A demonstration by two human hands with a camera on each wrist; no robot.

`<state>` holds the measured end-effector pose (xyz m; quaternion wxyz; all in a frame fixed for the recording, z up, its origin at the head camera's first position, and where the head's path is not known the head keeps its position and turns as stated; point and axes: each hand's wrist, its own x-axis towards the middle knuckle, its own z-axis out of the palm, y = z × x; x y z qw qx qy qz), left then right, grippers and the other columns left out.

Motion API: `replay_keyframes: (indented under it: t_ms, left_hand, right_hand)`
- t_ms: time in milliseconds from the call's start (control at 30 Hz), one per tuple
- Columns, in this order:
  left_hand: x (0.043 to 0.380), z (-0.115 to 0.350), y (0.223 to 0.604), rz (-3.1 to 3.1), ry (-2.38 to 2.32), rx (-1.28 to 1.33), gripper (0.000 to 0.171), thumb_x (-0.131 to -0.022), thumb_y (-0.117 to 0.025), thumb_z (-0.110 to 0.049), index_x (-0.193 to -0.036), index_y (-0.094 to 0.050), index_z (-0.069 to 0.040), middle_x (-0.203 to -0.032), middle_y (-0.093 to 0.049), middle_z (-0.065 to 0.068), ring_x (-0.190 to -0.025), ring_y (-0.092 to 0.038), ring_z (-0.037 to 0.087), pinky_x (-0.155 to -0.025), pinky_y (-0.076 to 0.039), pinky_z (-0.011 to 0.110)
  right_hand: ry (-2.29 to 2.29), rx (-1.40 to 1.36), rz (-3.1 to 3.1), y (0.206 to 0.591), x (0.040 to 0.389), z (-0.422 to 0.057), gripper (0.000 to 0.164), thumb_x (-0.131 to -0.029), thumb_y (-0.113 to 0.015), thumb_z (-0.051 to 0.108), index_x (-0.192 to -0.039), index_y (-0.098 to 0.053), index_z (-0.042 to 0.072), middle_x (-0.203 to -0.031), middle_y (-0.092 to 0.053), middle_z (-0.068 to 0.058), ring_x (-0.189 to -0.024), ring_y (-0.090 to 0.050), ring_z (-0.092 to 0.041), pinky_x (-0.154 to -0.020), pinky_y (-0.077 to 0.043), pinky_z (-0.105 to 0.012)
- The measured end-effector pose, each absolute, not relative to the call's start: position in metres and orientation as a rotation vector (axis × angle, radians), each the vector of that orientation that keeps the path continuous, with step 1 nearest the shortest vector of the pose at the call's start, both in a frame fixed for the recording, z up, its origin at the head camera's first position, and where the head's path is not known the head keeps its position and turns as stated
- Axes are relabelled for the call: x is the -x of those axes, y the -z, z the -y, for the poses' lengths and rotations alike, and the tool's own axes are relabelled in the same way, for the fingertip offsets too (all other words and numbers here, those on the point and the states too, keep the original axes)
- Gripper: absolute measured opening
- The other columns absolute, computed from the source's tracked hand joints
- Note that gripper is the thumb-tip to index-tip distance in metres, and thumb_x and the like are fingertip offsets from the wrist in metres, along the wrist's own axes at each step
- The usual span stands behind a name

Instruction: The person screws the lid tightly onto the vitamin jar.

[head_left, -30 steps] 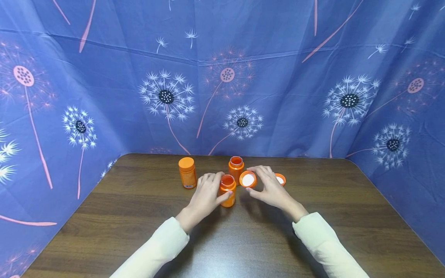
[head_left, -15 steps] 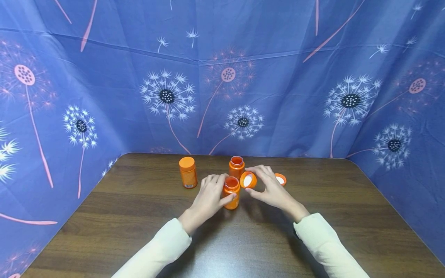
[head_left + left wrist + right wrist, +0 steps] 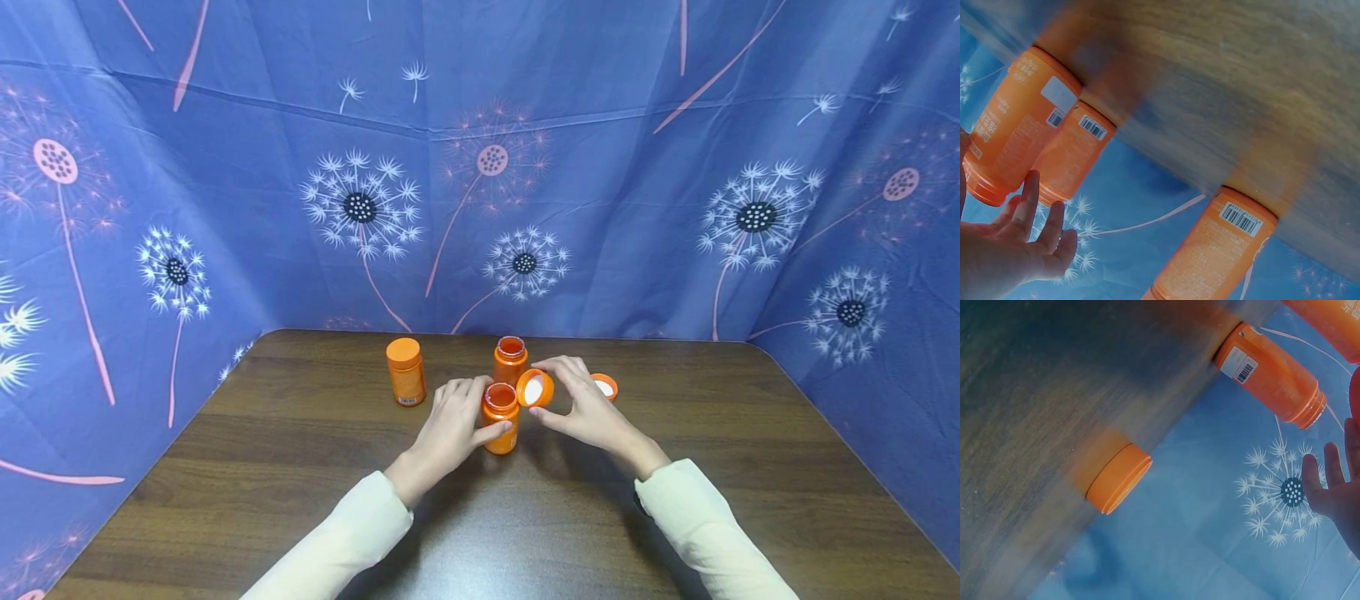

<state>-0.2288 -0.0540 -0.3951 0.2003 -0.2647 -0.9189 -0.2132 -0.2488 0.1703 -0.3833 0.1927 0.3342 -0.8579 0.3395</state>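
My left hand (image 3: 452,417) grips an uncapped orange bottle (image 3: 501,423) by its upper part, thumb in front and fingers behind. The bottle stands upright, its red-rimmed mouth facing up. In the left wrist view the fingers lie near the neck of this bottle (image 3: 1016,125). Between thumb and fingertips, my right hand (image 3: 585,408) pinches an orange screw cap (image 3: 536,388). That cap is tilted on its side, white inner face showing, just right of the bottle mouth. A second uncapped orange bottle (image 3: 511,360) stands close behind, partly hidden by the gripped one.
To the left stands a third orange bottle (image 3: 406,373) with its cap on. Another orange cap (image 3: 604,386) lies white side up behind the right hand, partly covered by it. A blue dandelion-print cloth (image 3: 480,167) hangs behind and beside the brown wooden table (image 3: 247,467).
The left hand has shifted the uncapped bottle slightly right and nearer the body. In the right hand the cap has turned, its white inside now angled more toward the left.
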Motion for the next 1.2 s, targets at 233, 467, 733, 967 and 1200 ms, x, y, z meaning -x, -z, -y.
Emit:
replay_keyframes:
  t_ms: [233,467,733,967,1200]
  left_hand:
    - [0.229,0.056,0.398,2.593,0.587,0.739,0.061,-0.075,-0.068,-0.047,-0.118,-0.049,-0.009,-0.106,-0.062,0.004,-0.103,-0.053,0.027,-0.090,-0.036,0.043]
    - [0.230,0.058,0.402,2.617,0.576,0.734,0.055,-0.074,-0.070,-0.046,-0.111,-0.053,-0.010,-0.102,-0.064,0.003,-0.100,-0.055,0.028,-0.087,-0.037,0.043]
    - [0.231,0.060,0.406,2.655,0.586,0.738,0.051,-0.074,-0.070,-0.045,-0.107,-0.054,-0.011,-0.092,-0.064,0.002,-0.097,-0.056,0.028,-0.084,-0.038,0.043]
    - [0.230,0.060,0.407,2.685,0.609,0.747,0.049,-0.075,-0.070,-0.044,-0.107,-0.054,-0.011,-0.090,-0.063,0.000,-0.096,-0.055,0.027,-0.085,-0.037,0.043]
    - [0.231,0.060,0.408,2.697,0.627,0.743,0.049,-0.076,-0.069,-0.045,-0.108,-0.053,-0.012,-0.092,-0.063,-0.002,-0.094,-0.056,0.024,-0.085,-0.037,0.043]
  right_hand:
    - [-0.955,-0.958,2.393,0.381,0.249,-0.170,0.056,-0.069,-0.077,0.021,-0.119,-0.054,0.008,-0.116,-0.055,-0.001,-0.109,-0.041,-0.019,-0.090,-0.035,-0.045]
    - [-0.981,-0.922,2.440,0.379,0.247,-0.169,0.057,-0.072,-0.076,0.023,-0.122,-0.052,0.012,-0.118,-0.056,0.001,-0.112,-0.042,-0.018,-0.091,-0.038,-0.047]
    - [-1.020,-0.902,2.454,0.380,0.248,-0.166,0.058,-0.072,-0.076,0.023,-0.124,-0.051,0.014,-0.120,-0.055,0.001,-0.113,-0.043,-0.018,-0.092,-0.038,-0.048]
    - [-1.043,-0.895,2.441,0.379,0.248,-0.164,0.059,-0.072,-0.076,0.023,-0.124,-0.050,0.013,-0.121,-0.053,-0.002,-0.114,-0.044,-0.024,-0.094,-0.037,-0.049]
    - [-1.066,-0.895,2.419,0.380,0.249,-0.161,0.060,-0.071,-0.077,0.021,-0.123,-0.049,0.011,-0.118,-0.054,-0.003,-0.113,-0.045,-0.027,-0.094,-0.037,-0.048]
